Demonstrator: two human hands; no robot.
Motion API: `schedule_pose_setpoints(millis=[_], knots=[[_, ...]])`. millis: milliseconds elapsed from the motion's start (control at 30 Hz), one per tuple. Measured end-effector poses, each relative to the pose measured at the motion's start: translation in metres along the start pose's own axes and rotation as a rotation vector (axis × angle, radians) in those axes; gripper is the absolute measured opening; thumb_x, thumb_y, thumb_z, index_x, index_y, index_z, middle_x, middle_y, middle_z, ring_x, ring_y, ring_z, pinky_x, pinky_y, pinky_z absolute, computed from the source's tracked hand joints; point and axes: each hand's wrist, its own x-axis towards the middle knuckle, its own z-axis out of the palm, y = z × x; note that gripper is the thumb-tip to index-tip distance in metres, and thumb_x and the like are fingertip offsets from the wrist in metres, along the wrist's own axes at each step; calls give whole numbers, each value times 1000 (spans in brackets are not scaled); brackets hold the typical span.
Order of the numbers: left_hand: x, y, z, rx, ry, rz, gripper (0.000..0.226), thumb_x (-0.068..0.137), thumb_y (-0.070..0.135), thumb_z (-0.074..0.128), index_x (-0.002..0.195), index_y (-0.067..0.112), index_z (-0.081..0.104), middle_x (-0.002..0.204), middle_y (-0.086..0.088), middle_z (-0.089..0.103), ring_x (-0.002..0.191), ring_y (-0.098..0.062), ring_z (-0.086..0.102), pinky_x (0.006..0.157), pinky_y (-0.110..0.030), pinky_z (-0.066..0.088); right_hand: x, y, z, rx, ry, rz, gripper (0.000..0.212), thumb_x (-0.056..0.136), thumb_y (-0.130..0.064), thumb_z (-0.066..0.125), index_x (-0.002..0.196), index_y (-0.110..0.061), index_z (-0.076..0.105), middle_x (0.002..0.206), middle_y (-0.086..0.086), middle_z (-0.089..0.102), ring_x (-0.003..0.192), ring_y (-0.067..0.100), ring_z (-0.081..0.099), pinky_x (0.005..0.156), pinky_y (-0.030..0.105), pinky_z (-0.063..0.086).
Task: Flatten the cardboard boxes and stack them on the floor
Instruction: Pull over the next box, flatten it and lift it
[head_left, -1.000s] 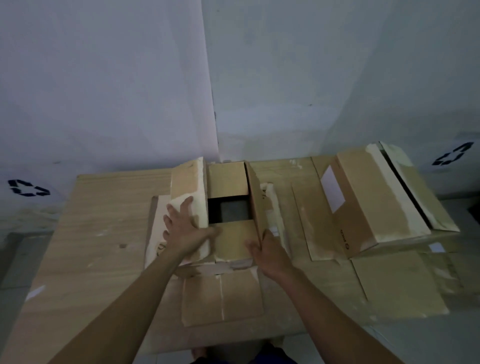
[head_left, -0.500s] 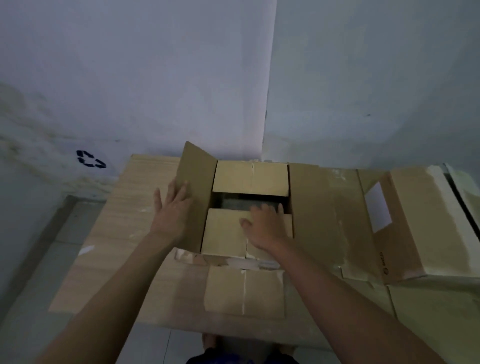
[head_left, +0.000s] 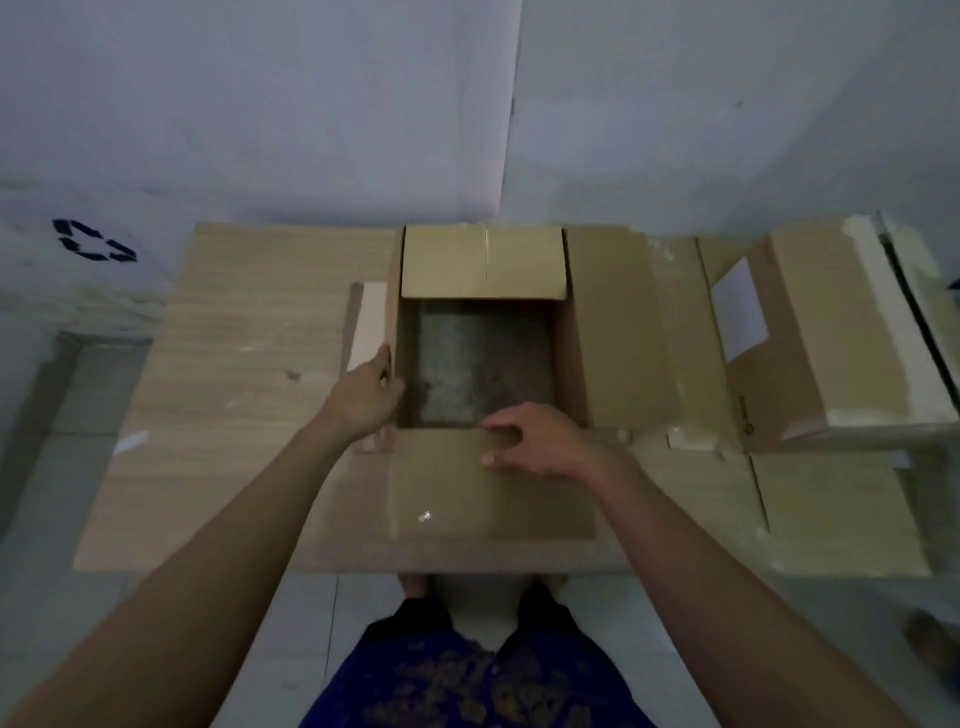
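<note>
1. Open cardboard box (head_left: 519, 332) sits mid-table (head_left: 234, 322), near the far edge; all four top flaps folded out, dark inside bottom visible.
2. Left hand (head_left: 363, 395): grip closed around the box's left wall, thumb inside, fingers on the outer face.
3. Right hand (head_left: 540, 441): lies on the near flap (head_left: 467, 493), fingers bent, fingertips over the flap's fold at the opening. Grip curled on that edge.
4. Near flap lies flat on the table toward the person; right flap (head_left: 618, 332) spread flat; far flap (head_left: 483, 260) tilted up against the wall.
5. Second cardboard box (head_left: 831, 332) at table's right end, lying on its side with a white label (head_left: 737, 312), well apart from both hands.
6. Flat cardboard sheet (head_left: 831, 509) under and in front of it.
</note>
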Motion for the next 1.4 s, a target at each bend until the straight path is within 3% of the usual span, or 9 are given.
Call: schedule_pose_setpoints(millis=[200, 333, 433, 533, 667, 800, 967, 1200, 1400], knots=[[8, -18, 20, 104, 132, 93, 44, 98, 24, 38, 141, 14, 34, 114, -24, 64, 96, -42, 62, 81, -44, 51, 7, 8, 36, -95, 371, -15, 28, 83, -52, 71, 87, -24, 69, 84, -9, 69, 86, 18, 66, 72, 34, 52], [10, -8, 21, 305, 237, 62, 68, 90, 26, 49, 150, 9, 23, 147, -23, 38, 127, -43, 44, 103, -52, 39, 2, 6, 20, 118, 313, -19, 54, 72, -62, 77, 116, -31, 71, 118, -10, 70, 112, 10, 62, 97, 33, 50], [11, 15, 19, 405, 449, 241, 68, 81, 25, 55, 145, 10, 37, 150, -17, 36, 137, -36, 33, 117, -53, 17, 0, 11, -4, 278, 608, -60, 46, 82, -50, 75, 118, -21, 72, 119, -6, 71, 110, 9, 63, 99, 29, 49], [28, 45, 30, 311, 338, 423, 49, 87, 26, 48, 134, 11, 54, 136, -11, 55, 126, -30, 47, 113, -42, 32, 16, 25, -35, 201, 853, 19, 37, 92, -26, 68, 127, -16, 64, 127, 0, 65, 118, 15, 58, 106, 33, 46], [58, 68, 49, 284, 22, 347, 61, 90, 22, 54, 147, 8, 38, 153, -12, 38, 143, -28, 31, 119, -35, 25, 56, 52, -72, 174, 737, 198, 76, 90, -21, 68, 154, -14, 28, 160, 7, 30, 146, 26, 29, 119, 42, 30], [76, 84, 39, 433, 312, 292, 88, 76, 16, 53, 155, 11, 16, 162, -14, 14, 151, -33, 6, 121, -53, 11, 81, 75, -80, 161, 605, 212, 91, 92, -13, 61, 160, -13, 1, 168, 7, -1, 154, 29, 2, 125, 44, 13], [127, 118, 4, 451, 501, 330, 92, 75, 23, 52, 157, 14, 10, 164, -14, -5, 151, -34, -10, 118, -61, 7, 89, 87, -59, 307, 641, 66, 87, 94, -8, 49, 160, -26, -4, 168, -8, -4, 154, 18, 3, 114, 46, 37], [202, 150, 4, 563, 115, 66, 73, 86, 34, 50, 150, 16, 20, 156, -14, 21, 147, -37, 11, 110, -74, 1, 100, 96, -52, 375, 650, 27, 93, 92, -4, 50, 158, -36, -8, 166, -18, -2, 124, 26, 57, 72, 24, 54], [207, 154, 9, 556, 71, -15, 83, 84, 41, 56, 152, 14, 17, 158, -15, 15, 149, -36, 5, 110, -72, -6, 100, 91, -56, 438, 615, 23, 79, 100, -18, 48, 159, -35, -2, 167, -13, 8, 145, 21, 35, 109, 39, 44]])
